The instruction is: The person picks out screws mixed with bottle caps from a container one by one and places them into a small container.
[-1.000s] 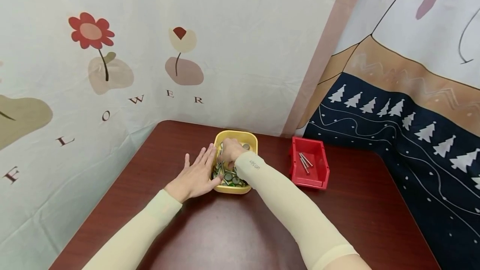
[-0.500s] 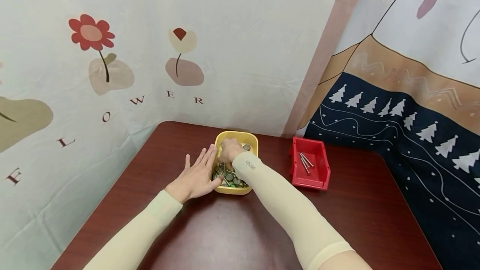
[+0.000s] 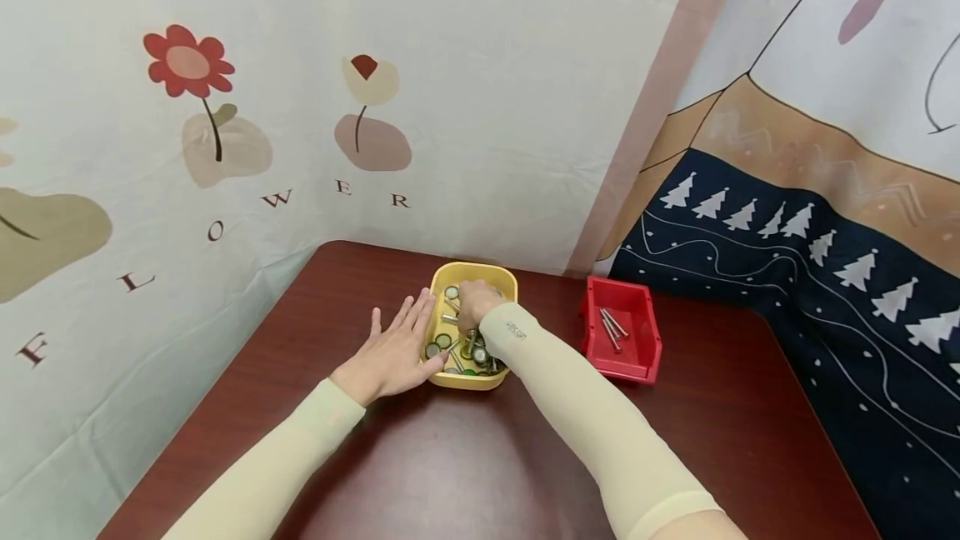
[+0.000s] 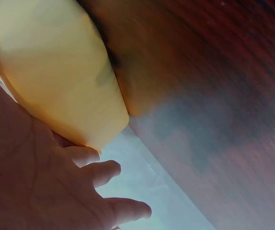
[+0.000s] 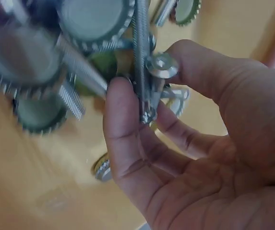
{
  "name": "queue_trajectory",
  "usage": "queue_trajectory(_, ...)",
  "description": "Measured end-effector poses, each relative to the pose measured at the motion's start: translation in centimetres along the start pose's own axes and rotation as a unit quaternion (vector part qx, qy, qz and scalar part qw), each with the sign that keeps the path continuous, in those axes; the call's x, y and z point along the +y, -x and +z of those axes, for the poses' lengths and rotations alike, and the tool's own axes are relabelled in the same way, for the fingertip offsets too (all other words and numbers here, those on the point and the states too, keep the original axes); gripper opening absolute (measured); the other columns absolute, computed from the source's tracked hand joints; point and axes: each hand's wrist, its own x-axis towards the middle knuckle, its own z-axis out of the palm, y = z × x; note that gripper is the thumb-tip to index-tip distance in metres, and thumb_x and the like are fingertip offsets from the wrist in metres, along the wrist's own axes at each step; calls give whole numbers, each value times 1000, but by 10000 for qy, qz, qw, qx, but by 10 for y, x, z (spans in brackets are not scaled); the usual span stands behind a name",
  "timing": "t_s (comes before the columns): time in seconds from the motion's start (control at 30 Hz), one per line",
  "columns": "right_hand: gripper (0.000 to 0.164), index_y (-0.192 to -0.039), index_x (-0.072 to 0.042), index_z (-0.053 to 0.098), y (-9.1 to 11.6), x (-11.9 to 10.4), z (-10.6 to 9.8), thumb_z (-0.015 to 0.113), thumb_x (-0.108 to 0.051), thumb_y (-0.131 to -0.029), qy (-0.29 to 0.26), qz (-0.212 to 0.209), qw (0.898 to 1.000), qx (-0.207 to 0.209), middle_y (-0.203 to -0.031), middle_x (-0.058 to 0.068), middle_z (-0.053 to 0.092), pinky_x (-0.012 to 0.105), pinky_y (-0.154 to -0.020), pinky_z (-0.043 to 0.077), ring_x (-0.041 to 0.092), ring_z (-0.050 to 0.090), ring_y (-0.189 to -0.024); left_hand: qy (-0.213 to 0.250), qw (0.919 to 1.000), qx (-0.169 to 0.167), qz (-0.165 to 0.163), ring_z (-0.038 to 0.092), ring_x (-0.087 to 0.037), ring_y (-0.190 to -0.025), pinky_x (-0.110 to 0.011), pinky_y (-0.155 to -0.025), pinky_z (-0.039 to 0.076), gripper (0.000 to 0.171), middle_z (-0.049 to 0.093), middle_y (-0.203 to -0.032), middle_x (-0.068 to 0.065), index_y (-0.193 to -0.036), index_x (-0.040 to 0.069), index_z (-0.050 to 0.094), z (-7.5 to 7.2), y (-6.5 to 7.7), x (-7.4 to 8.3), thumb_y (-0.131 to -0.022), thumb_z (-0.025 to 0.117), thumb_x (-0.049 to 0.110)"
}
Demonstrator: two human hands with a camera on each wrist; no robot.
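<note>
In the head view my right hand reaches down into a yellow plastic box. The right wrist view has its thumb and fingers pinching metal bolts with socket heads, among crimped bottle caps. More caps and bolts lie on the box floor, partly covered by this hand. My left hand lies along the box's left side, fingers straight and spread, thumb at the near left rim. From the left wrist, its palm is against the rim, beside the yellow outer wall.
Right of the yellow box stands a red plastic bin holding several long bolts. Both sit on a dark red-brown table. Printed cloth hangs behind the table's far edge.
My right hand has shifted right inside the yellow box. Caps and bolts have moved about, baring more of the box floor on the left. The left hand stays in place.
</note>
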Motion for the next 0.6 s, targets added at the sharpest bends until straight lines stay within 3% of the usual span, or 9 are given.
queue_trajectory(0.13,41,-114,-11,76,15,9,-15,100,-5,-81,70,-91,9999,6,-105,9,75,37,-76,63,24,67,-90,24,10000,-17,1,18,-46,-183,-92,-135,11,100,4,-199,-13,-187,4,11,-1,-1,1,-116,55,58)
queue_trajectory(0.23,23,-85,-12,68,26,14,-23,87,1,-89,31,-309,9995,89,-79,5,60,35,-62,51,21,52,-72,35,10000,-15,-8,18,-46,-183,-93,-135,10,100,5,-198,-14,-187,3,12,-2,-1,2,-116,56,58)
queue_trajectory(0.33,45,-65,-15,52,46,15,-36,74,1,-101,-113,-530,9985,107,-65,0,37,31,-56,36,17,32,-61,12,10000,11,1,20,-47,-183,-93,-135,11,100,7,-198,-15,-187,3,12,-2,-1,2,-116,56,58)
queue_trajectory(0.37,43,-65,-13,55,51,16,-38,71,1,-103,-189,-619,9977,197,-65,0,38,30,-55,34,15,30,-61,3,10000,20,5,20,-47,-183,-93,-134,12,100,7,-198,-15,-187,3,13,-2,-1,1,-116,56,58)
queue_trajectory(0.43,31,-78,-8,73,67,14,-49,72,-1,-108,-343,-706,9967,206,-73,0,57,28,-56,36,12,36,-65,-9,10000,37,12,21,-47,-183,-93,-134,12,100,8,-198,-15,-187,3,13,-2,-1,1,-116,56,58)
queue_trajectory(0.5,13,-106,-4,86,74,15,-53,73,-2,-109,-437,-764,9958,246,-99,6,79,26,-56,39,11,47,-71,5,10000,29,9,21,-46,-183,-93,-134,12,100,8,-198,-15,-187,3,13,-2,-1,2,-116,57,58)
queue_trajectory(0.57,30,-136,-3,84,78,15,-56,75,1,-107,-619,-738,9951,209,-133,14,83,28,-56,46,14,58,-76,31,10000,4,1,20,-46,-183,-93,-134,11,101,7,-198,-15,-187,3,12,-2,0,2,-116,56,58)
queue_trajectory(0.6,34,-139,-2,83,77,16,-57,74,3,-107,-709,-703,9949,127,-138,16,82,28,-55,46,15,60,-74,48,10000,-12,-3,19,-46,-183,-93,-134,10,101,6,-198,-14,-187,3,11,-2,0,2,-116,56,58)
